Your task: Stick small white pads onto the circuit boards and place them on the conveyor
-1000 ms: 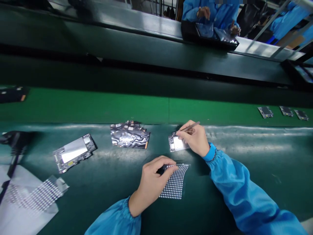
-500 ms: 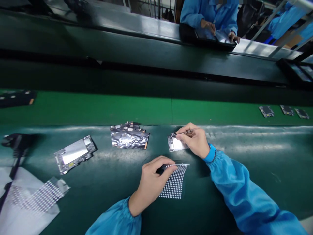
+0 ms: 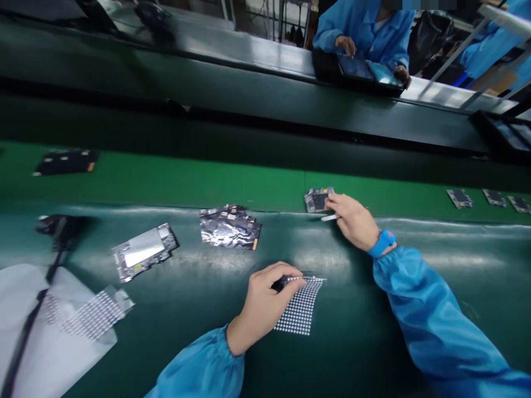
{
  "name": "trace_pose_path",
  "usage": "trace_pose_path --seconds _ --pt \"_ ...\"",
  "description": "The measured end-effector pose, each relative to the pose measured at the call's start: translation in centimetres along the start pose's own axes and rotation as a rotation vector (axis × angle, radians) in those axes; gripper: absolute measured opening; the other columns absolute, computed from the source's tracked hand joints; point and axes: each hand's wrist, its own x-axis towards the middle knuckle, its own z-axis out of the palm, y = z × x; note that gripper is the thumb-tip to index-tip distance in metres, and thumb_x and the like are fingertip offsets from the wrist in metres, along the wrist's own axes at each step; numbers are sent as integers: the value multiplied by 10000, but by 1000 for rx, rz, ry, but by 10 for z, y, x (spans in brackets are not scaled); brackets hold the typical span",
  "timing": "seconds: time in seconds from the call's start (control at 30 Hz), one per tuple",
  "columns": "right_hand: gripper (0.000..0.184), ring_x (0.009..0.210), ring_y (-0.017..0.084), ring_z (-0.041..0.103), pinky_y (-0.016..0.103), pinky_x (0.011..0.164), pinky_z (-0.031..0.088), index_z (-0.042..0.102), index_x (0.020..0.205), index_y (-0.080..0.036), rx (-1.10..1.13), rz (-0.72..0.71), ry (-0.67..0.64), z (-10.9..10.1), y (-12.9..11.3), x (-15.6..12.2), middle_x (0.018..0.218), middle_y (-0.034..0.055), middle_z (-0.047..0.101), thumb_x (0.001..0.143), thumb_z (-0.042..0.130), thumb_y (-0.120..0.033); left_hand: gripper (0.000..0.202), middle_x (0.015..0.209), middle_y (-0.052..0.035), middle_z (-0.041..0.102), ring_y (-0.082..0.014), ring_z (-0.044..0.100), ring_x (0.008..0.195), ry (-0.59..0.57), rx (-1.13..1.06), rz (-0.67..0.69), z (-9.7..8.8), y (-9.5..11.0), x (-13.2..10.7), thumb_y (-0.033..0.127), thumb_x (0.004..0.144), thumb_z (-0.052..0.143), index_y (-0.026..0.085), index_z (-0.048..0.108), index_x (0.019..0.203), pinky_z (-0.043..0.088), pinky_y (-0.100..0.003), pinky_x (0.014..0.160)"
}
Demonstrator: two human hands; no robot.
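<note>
My left hand pinches the top edge of a sheet of small round white stickers, whose lower part hangs toward the mat. Further out, my right hand has its fingertips on the near right corner of a circuit board lying on the green belt. Tweezers are tucked in that same hand, their pale end poking out to the left below the board. The rest of the tweezers is hidden by the palm.
On the green mat lie a board under shiny black film and a board with a silver plate. At left are a black cable plug and a second sticker sheet. Several boards sit on the belt. A co-worker is opposite.
My right hand has moved forward from the mat to the belt. The board that was under it on the mat is gone from there; a board now lies at its fingertips. My left hand keeps its hold.
</note>
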Motion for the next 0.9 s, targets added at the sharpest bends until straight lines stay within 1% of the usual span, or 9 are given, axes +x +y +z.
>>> trace_pose_path --seconds 0.07,0.17,0.2,0.3,0.4,0.57,0.7,0.8,0.9 --pt "389 1113 283 658 489 992 529 724 1107 -182 56 7 43 7 -11 26 1139 120 733 841 478 -39 79 753 -12 772 -171 732 683 -11 -18 -17 0 2 -1 135 804 761 211 759 782 582 -261 660" --pt "249 929 233 688 371 826 563 732 1090 -209 146 -10 -75 28 -54 58 1036 76 714 903 570 -179 84 746 -20 773 -178 731 682 -33 -41 -51 0 5 -1 124 791 775 203 760 766 588 -278 675" --pt "279 917 237 691 359 778 562 709 1160 -212 140 -24 -138 36 -70 67 1089 80 699 902 634 -286 84 746 -22 775 -181 732 683 -39 -51 -57 -1 6 -1 122 788 778 200 760 763 591 -282 681" --pt "675 892 266 703 356 667 544 595 1333 -184 31 -85 -292 58 -110 88 1287 131 621 805 741 -577 80 747 -28 780 -187 740 689 -54 -93 -44 -2 7 -2 126 788 785 198 762 762 599 -294 697" --pt "723 812 265 708 353 597 508 580 1318 -126 -80 -145 -377 68 -126 98 1322 181 595 794 743 -596 80 750 -31 781 -189 746 702 -66 -115 -10 -2 6 -3 126 792 783 198 762 763 601 -295 708" --pt "193 834 212 667 302 656 444 697 1046 -178 47 -72 -299 44 -98 85 1074 89 708 929 583 -280 85 740 -23 771 -179 733 683 -63 -71 -9 -2 3 -3 119 794 775 200 762 770 585 -276 677" --pt "249 604 128 478 266 595 352 662 787 -174 396 144 -241 9 -46 60 648 -27 535 966 562 -315 80 747 -17 765 -170 729 680 -63 -50 0 -3 2 -2 125 804 764 201 762 779 579 -260 666" --pt "189 548 107 352 252 539 292 694 895 -168 596 280 -322 -4 -18 37 597 -71 416 888 673 -356 67 757 -10 768 -162 730 684 -53 -30 20 -3 0 -1 140 809 767 202 760 784 579 -247 669" --pt "229 551 108 352 252 535 283 683 874 -166 617 474 -150 -1 -13 9 599 -68 427 860 696 -394 74 763 0 770 -150 729 684 -39 0 52 -4 -2 0 141 817 758 208 756 788 577 -233 671"
